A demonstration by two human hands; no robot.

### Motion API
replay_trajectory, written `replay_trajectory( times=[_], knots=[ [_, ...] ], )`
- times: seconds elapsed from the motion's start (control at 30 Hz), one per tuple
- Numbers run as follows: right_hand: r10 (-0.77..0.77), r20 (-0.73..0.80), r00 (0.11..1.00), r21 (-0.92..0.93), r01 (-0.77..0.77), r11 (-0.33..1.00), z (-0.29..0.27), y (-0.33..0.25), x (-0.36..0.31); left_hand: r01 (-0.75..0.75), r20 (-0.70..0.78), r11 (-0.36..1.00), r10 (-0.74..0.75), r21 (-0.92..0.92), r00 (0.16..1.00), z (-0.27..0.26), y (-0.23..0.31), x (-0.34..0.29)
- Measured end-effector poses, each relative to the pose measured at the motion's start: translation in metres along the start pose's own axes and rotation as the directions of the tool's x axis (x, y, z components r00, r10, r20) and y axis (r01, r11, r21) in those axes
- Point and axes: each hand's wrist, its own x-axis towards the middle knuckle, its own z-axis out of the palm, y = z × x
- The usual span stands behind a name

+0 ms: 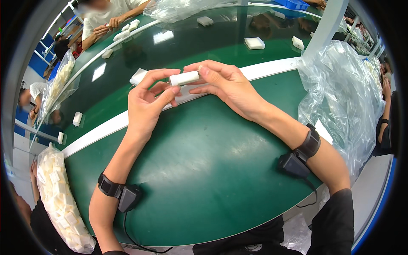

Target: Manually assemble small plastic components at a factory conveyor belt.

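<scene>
A small white block-shaped part [185, 78] is held level between my two hands, above the white rail at the far edge of the green work surface. My left hand [148, 95] grips its left end between thumb and fingers. At its right end, the thumb and forefinger of my right hand [227, 85] pinch it, the other fingers curved below. Just beyond my left hand, another white block in clear film [138, 76] lies on the dark green belt, partly hidden by my fingers.
A clear bag of white blocks [59, 195] lies along the left edge. Crumpled clear plastic bags [340, 93] are heaped at the right, beside a grey post [327, 32]. More white blocks [254, 43] are scattered on the belt [178, 51]. Co-workers sit across and at both sides.
</scene>
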Motion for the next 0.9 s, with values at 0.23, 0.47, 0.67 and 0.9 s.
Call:
replay_trajectory(
  times=[0.23,0.47,0.67,0.9],
  knots=[
    [-0.033,-0.038,0.999,-0.154,0.027,0.988,0.0012,-0.0059,-0.0049,-0.004,-0.082,0.990,-0.007,-0.141,0.997,0.0096,0.0034,0.0017],
    [-0.121,0.006,0.993,-0.144,0.120,0.982,-0.0011,0.0015,-0.0020,0.065,-0.059,0.997,-0.062,0.038,0.996,0.0044,0.0022,-0.0017],
    [-0.119,-0.044,0.992,-0.189,0.109,0.976,0.0011,-0.0001,-0.0043,0.095,-0.117,0.995,-0.095,-0.005,0.989,0.0061,0.0016,-0.0021],
    [-0.137,-0.055,0.989,-0.271,0.117,0.956,0.0009,0.0003,-0.0056,-0.007,-0.042,0.998,0.010,0.069,0.999,0.0072,0.0038,-0.0032]
  ],
)
